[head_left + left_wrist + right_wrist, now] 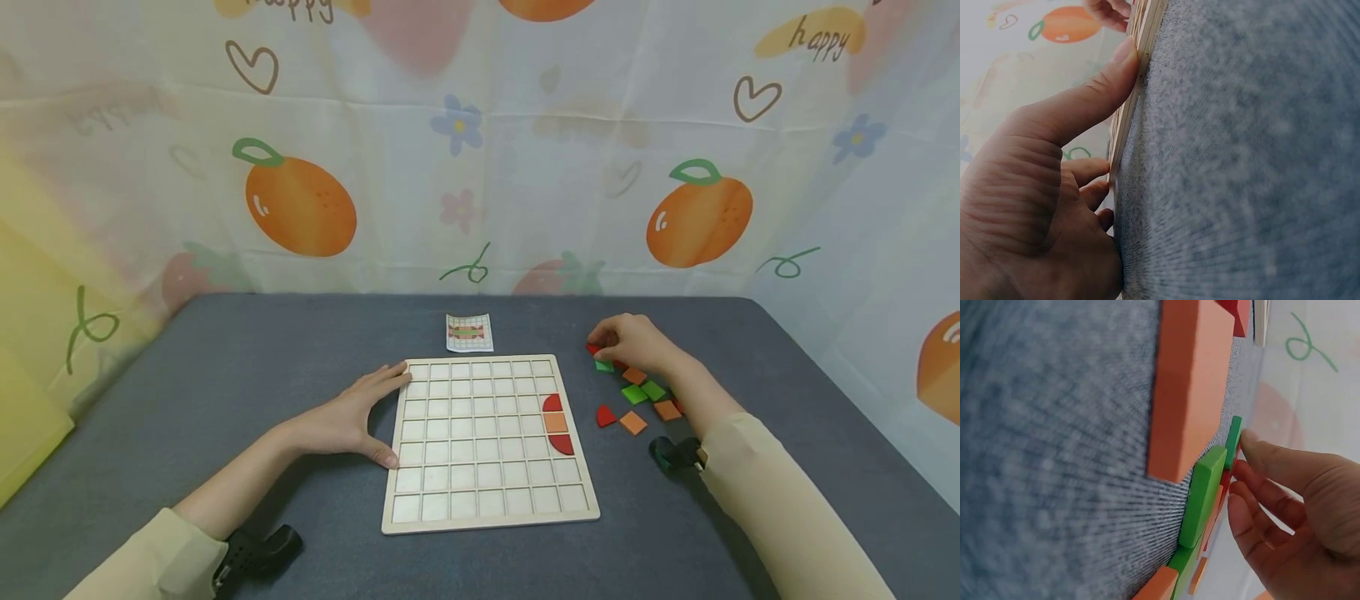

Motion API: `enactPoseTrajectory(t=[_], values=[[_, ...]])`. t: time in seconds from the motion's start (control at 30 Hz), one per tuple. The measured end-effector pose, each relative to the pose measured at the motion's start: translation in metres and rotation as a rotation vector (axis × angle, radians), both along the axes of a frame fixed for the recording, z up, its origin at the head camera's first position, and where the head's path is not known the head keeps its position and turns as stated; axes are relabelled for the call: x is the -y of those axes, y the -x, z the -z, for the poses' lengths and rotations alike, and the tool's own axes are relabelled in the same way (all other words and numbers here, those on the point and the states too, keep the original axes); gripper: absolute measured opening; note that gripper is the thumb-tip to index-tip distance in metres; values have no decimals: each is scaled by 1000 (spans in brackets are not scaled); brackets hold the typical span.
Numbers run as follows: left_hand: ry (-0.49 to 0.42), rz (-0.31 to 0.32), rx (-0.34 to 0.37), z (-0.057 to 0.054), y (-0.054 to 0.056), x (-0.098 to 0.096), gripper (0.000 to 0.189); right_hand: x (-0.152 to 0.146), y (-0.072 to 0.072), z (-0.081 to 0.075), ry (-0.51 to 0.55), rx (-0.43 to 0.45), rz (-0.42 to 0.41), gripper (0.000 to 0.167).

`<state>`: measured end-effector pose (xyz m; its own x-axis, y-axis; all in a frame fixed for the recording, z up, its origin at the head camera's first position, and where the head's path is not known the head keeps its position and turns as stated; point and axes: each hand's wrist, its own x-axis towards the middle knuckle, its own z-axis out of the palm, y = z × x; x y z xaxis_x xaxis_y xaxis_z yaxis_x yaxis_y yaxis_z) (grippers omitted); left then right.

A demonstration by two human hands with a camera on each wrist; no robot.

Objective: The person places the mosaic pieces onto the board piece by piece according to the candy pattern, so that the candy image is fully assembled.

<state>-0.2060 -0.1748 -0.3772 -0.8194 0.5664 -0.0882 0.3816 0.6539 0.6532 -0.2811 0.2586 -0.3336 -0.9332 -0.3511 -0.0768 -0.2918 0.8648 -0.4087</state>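
Below "happy" cloth [525, 167], left hand [341, 423] spreads against board [461, 432]; right hand [637, 342] pinches red piece [592, 349].

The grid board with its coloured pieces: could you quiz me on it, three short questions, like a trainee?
1. True or false: the right hand rests on the grid board.
2. What colour is the square between two red pieces on the board?
3. The small printed card lies: A, on the board; B, beyond its far edge; C, among the loose pieces?

Key: 1, false; 2, orange; 3, B.
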Motion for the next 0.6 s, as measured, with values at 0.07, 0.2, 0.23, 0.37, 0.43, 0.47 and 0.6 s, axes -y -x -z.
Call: enactPoseTrajectory(t=[0.07,0.2,0.23,0.37,0.43,0.47,0.6], values=[[2,0,1,0,0,0,117,1,0,1,-1,0,-4,30],[4,1,5,-1,0,0,118,1,1,2,-1,-10,-8,28],[4,1,3,-1,0,0,117,2,2,2,-3,-14,-12,28],[2,1,-3,-1,0,0,117,3,4,5,-17,-22,-20,28],[-1,0,-6,-1,0,0,117,3,4,6,-21,-21,-21,29],[-2,0,-7,-1,0,0,117,3,5,6,-23,-21,-23,28],[-2,-2,-7,-1,-1,0,117,6,5,6,-23,-31,-31,23]])
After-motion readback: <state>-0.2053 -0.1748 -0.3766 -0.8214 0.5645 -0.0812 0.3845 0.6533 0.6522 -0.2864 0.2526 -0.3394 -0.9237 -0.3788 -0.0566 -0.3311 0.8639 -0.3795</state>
